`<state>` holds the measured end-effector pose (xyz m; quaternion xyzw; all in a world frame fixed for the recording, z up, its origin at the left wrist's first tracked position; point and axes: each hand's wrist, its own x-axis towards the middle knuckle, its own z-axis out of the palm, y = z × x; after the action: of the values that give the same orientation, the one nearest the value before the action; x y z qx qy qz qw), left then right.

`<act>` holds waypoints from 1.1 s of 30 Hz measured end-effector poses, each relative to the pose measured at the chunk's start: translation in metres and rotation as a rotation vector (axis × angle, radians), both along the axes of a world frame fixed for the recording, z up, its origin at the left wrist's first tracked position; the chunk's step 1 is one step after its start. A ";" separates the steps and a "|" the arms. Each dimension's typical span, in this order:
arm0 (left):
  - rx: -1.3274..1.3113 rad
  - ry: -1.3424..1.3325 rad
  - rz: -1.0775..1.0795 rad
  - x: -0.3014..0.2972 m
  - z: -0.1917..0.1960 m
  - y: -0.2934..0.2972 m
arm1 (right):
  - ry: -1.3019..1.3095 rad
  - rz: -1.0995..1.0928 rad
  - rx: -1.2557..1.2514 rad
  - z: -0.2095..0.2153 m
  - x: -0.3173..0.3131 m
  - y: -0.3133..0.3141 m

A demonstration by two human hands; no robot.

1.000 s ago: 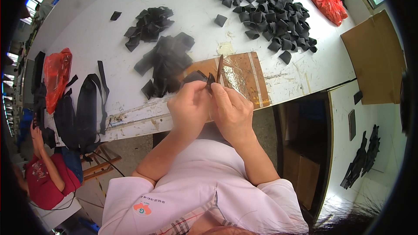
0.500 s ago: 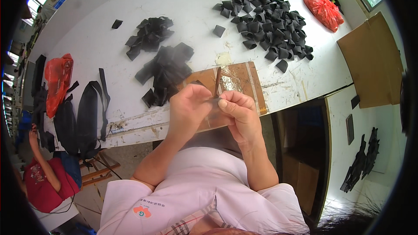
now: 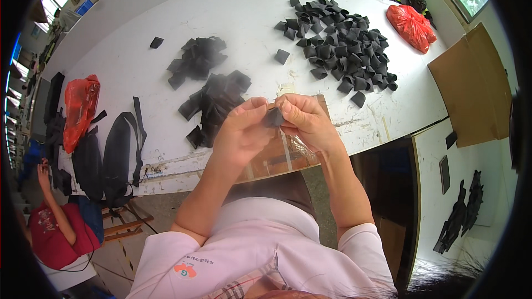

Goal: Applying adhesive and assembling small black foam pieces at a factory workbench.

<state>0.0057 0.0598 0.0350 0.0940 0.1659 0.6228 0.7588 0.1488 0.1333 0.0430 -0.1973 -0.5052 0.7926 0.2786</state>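
Right hand (image 3: 308,123) grip pinches a small black piece (image 3: 272,118); left hand (image 3: 241,130) close at its left edge — hold unclear. Since half a second ago, both shifted farther over the brown board (image 3: 266,158), piece's face showing — still in hand.

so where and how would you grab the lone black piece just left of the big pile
I'd pinch the near corner of the lone black piece, coming from the near left. It lies turned roughly like a diamond, with that corner pointing nearward, and the big pile spreads beyond it and to its right, so this side should disturb least.
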 end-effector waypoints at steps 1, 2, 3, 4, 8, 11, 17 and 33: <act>-0.006 -0.002 -0.001 0.003 0.004 -0.001 | 0.041 0.000 0.002 -0.004 0.002 -0.003; 0.009 0.258 0.086 0.006 0.012 -0.003 | 0.006 -0.036 0.053 -0.005 0.005 -0.002; 0.025 0.518 0.171 0.009 0.018 -0.004 | 0.004 -0.041 0.047 -0.005 0.007 -0.005; 0.125 0.778 0.344 0.013 0.021 -0.003 | -0.102 -0.230 0.249 -0.003 0.003 -0.008; 0.553 1.313 0.516 0.010 0.031 0.008 | -0.225 -0.567 0.693 0.012 0.007 -0.024; 0.569 1.242 0.516 0.006 0.025 0.010 | -0.193 -0.626 0.954 0.014 0.007 -0.032; 0.363 0.482 0.489 0.000 0.013 0.002 | -0.312 -0.671 1.000 0.022 0.002 -0.037; 0.361 0.820 0.563 0.003 0.000 -0.002 | -0.245 -0.687 0.962 0.007 -0.004 -0.032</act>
<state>0.0089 0.0582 0.0349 0.4109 0.3580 0.7332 0.4067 0.1450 0.1011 0.0502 -0.2911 -0.7426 0.3113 0.5166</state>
